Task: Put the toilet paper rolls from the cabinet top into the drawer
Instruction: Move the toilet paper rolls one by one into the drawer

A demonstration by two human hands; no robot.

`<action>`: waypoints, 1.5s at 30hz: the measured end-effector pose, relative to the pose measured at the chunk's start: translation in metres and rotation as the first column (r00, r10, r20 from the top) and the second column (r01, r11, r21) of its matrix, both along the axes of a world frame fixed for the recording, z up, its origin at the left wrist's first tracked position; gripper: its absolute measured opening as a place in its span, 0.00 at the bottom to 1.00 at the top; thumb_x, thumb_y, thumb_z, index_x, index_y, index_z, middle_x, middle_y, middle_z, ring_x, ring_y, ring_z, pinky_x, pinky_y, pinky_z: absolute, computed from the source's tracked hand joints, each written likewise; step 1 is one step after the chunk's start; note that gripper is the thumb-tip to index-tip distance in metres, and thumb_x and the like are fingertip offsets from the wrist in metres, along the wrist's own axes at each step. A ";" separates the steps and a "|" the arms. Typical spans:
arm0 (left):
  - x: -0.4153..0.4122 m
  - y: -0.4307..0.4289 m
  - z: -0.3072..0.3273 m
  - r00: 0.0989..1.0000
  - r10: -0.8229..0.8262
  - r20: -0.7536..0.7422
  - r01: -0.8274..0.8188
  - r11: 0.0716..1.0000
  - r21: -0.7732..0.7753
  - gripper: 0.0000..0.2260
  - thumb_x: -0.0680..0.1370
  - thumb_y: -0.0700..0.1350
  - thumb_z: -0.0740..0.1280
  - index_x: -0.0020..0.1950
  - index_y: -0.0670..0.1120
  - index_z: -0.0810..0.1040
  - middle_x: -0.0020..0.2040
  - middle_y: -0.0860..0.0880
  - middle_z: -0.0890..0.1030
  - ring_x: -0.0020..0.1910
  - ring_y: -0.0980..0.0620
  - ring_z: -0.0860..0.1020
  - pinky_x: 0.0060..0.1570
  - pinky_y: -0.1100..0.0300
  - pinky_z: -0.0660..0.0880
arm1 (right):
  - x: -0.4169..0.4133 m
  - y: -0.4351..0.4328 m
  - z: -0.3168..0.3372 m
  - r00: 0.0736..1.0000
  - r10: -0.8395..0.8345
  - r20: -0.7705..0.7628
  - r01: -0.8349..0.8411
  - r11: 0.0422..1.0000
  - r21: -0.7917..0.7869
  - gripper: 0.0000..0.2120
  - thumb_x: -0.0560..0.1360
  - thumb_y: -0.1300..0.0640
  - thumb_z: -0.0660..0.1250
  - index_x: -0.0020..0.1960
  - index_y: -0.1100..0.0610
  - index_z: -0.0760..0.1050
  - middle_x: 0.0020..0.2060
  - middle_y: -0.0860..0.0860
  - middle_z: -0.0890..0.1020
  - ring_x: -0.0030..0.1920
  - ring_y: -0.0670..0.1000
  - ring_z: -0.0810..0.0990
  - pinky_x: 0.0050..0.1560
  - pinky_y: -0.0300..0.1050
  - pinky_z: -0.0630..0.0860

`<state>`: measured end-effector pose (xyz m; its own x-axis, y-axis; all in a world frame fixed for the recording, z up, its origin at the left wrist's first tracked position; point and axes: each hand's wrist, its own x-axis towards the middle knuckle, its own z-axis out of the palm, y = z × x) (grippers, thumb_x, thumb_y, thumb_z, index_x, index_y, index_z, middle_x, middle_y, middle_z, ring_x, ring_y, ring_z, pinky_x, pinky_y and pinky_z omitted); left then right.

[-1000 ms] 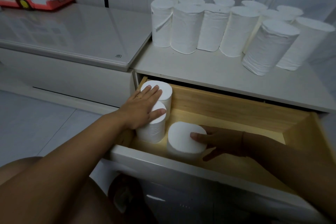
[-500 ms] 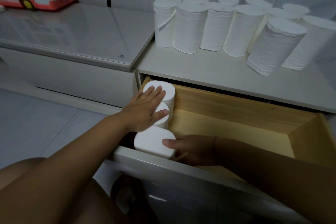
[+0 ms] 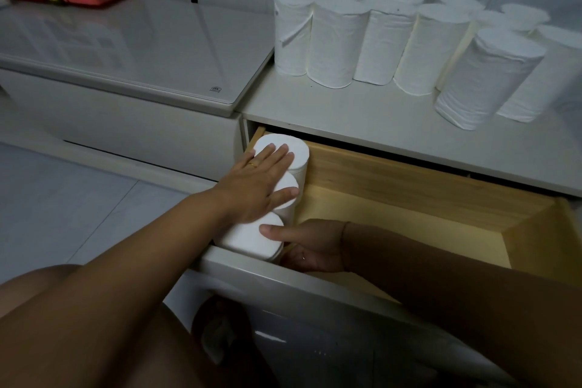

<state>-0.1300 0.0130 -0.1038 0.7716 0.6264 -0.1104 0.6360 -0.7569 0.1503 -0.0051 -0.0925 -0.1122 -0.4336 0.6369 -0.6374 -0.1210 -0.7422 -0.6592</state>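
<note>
The right hand [image 3: 310, 246] is gripping a roll [image 3: 245, 238] round its side in the front left corner of the drawer [image 3: 409, 179]; the left hand [image 3: 258, 179] is lying flat on two rolls [image 3: 297, 154] behind. More rolls [image 3: 333, 41] are standing on the cabinet top [image 3: 362, 116], probably light and squashable, asking for a gentle side grip.

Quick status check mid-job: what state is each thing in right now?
drawer: pulled open.
front roll: upright in the drawer, right hand grips it.
two rear rolls: upright in the drawer, left hand rests flat on top.
cabinet-top rolls: upright, clustered, not yet moved.
</note>
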 end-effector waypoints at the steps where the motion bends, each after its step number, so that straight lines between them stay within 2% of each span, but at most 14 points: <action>1: 0.000 0.000 0.000 1.000 0.000 0.003 0.000 1.000 -0.003 0.33 0.78 0.64 0.45 0.78 0.50 0.41 0.78 0.52 0.40 0.76 0.55 0.37 0.74 0.54 0.37 | 0.000 0.000 0.001 1.000 0.010 -0.002 -0.010 1.000 -0.008 0.11 0.78 0.52 0.61 0.58 0.54 0.74 0.55 0.50 0.82 0.50 0.46 0.82 0.53 0.38 0.78; 4: 0.000 0.000 0.001 1.000 0.003 0.012 -0.003 1.000 -0.011 0.33 0.77 0.64 0.44 0.78 0.50 0.41 0.78 0.52 0.40 0.76 0.56 0.37 0.73 0.55 0.37 | 0.005 0.000 0.007 0.999 0.050 -0.006 -0.050 0.998 -0.027 0.09 0.78 0.52 0.61 0.55 0.54 0.74 0.45 0.45 0.85 0.43 0.43 0.84 0.43 0.35 0.79; 6: 0.000 -0.001 0.002 1.000 0.006 0.019 -0.006 1.000 -0.017 0.34 0.76 0.65 0.43 0.78 0.51 0.41 0.78 0.52 0.41 0.76 0.56 0.37 0.74 0.55 0.37 | 0.013 0.002 0.017 0.981 0.109 0.160 -0.114 0.993 0.019 0.12 0.77 0.50 0.62 0.57 0.57 0.73 0.48 0.49 0.85 0.43 0.44 0.83 0.40 0.35 0.79; 9: 0.001 -0.003 0.003 0.999 0.023 0.035 -0.023 1.000 0.002 0.35 0.75 0.66 0.42 0.78 0.50 0.42 0.79 0.52 0.41 0.76 0.55 0.38 0.74 0.54 0.38 | 0.034 0.011 0.043 0.787 0.095 0.609 -0.234 0.960 0.152 0.19 0.76 0.49 0.65 0.58 0.62 0.74 0.47 0.54 0.81 0.41 0.47 0.80 0.47 0.42 0.79; 12: 0.004 -0.002 0.005 0.995 0.052 0.084 -0.055 0.998 0.034 0.33 0.78 0.63 0.47 0.78 0.50 0.44 0.79 0.51 0.42 0.77 0.54 0.39 0.74 0.55 0.39 | 0.058 0.022 0.074 0.593 -0.155 0.790 -0.332 0.847 0.416 0.14 0.75 0.48 0.64 0.47 0.59 0.79 0.36 0.49 0.80 0.37 0.47 0.78 0.44 0.44 0.77; 14: 0.007 -0.001 0.008 0.993 0.048 0.107 -0.053 0.998 0.045 0.32 0.79 0.62 0.49 0.78 0.50 0.44 0.79 0.50 0.43 0.77 0.53 0.40 0.74 0.55 0.39 | 0.075 0.035 0.090 0.491 -0.407 0.770 -0.327 0.733 0.596 0.12 0.73 0.49 0.67 0.49 0.57 0.79 0.38 0.49 0.79 0.39 0.46 0.76 0.46 0.41 0.72; 16: 0.011 0.000 0.009 0.993 0.037 0.110 -0.042 0.998 0.045 0.32 0.79 0.61 0.49 0.78 0.49 0.44 0.79 0.50 0.43 0.77 0.52 0.40 0.73 0.55 0.39 | 0.091 0.053 0.097 0.408 -0.585 0.701 -0.264 0.660 0.704 0.19 0.71 0.48 0.69 0.58 0.57 0.75 0.47 0.49 0.77 0.47 0.47 0.75 0.49 0.37 0.68; 20: 0.019 0.003 0.009 0.994 0.028 0.102 -0.035 0.997 0.069 0.32 0.79 0.62 0.49 0.78 0.48 0.44 0.79 0.49 0.43 0.77 0.52 0.41 0.74 0.55 0.38 | 0.114 0.100 0.102 0.328 -0.728 0.602 -0.232 0.556 0.798 0.31 0.70 0.46 0.70 0.68 0.55 0.64 0.64 0.55 0.69 0.61 0.52 0.71 0.64 0.46 0.68; 24: 0.023 0.004 0.006 0.998 0.020 0.065 -0.024 0.998 0.059 0.33 0.79 0.63 0.48 0.78 0.49 0.43 0.79 0.50 0.42 0.77 0.52 0.40 0.74 0.54 0.38 | 0.130 0.144 0.105 0.263 -0.779 0.569 -0.218 0.526 0.822 0.39 0.69 0.45 0.70 0.73 0.53 0.55 0.69 0.57 0.60 0.70 0.57 0.62 0.71 0.49 0.60; 31: 0.025 0.007 0.004 0.997 0.013 0.072 -0.017 0.998 0.061 0.33 0.78 0.64 0.47 0.78 0.50 0.43 0.79 0.50 0.42 0.77 0.53 0.39 0.74 0.55 0.37 | 0.137 0.183 0.102 0.212 -0.881 0.422 -0.125 0.404 0.906 0.45 0.69 0.47 0.71 0.75 0.48 0.47 0.70 0.56 0.57 0.69 0.57 0.62 0.71 0.48 0.60; 34: 0.026 0.009 0.003 0.997 0.011 0.070 -0.016 0.998 0.062 0.33 0.78 0.64 0.46 0.78 0.50 0.43 0.79 0.51 0.42 0.77 0.54 0.39 0.73 0.55 0.36 | 0.138 0.193 0.101 0.210 -0.878 0.431 -0.163 0.403 0.901 0.41 0.69 0.45 0.70 0.74 0.48 0.52 0.68 0.56 0.58 0.67 0.55 0.63 0.70 0.45 0.60; 40: 0.026 0.011 -0.001 0.997 0.005 0.074 -0.010 0.997 0.070 0.34 0.77 0.65 0.44 0.78 0.50 0.42 0.79 0.51 0.42 0.76 0.53 0.39 0.74 0.53 0.37 | 0.132 0.207 0.108 0.249 -0.909 0.334 -0.095 0.321 0.942 0.30 0.67 0.49 0.72 0.62 0.53 0.60 0.61 0.52 0.64 0.59 0.49 0.66 0.64 0.38 0.64; 43: 0.026 0.012 -0.002 0.998 0.000 0.069 -0.006 0.997 0.076 0.34 0.77 0.65 0.44 0.78 0.50 0.42 0.79 0.51 0.41 0.76 0.53 0.39 0.74 0.54 0.36 | 0.130 0.214 0.114 0.237 -0.923 0.304 -0.048 0.301 0.952 0.26 0.66 0.50 0.72 0.53 0.54 0.57 0.56 0.50 0.65 0.55 0.48 0.68 0.58 0.33 0.65; 45: 0.026 0.012 -0.002 0.997 -0.001 0.073 -0.005 0.997 0.082 0.33 0.78 0.65 0.45 0.78 0.50 0.42 0.79 0.51 0.42 0.77 0.53 0.39 0.73 0.54 0.36 | 0.131 0.217 0.117 0.223 -0.935 0.276 0.013 0.286 0.958 0.28 0.66 0.49 0.72 0.54 0.54 0.56 0.57 0.51 0.66 0.56 0.48 0.68 0.56 0.32 0.64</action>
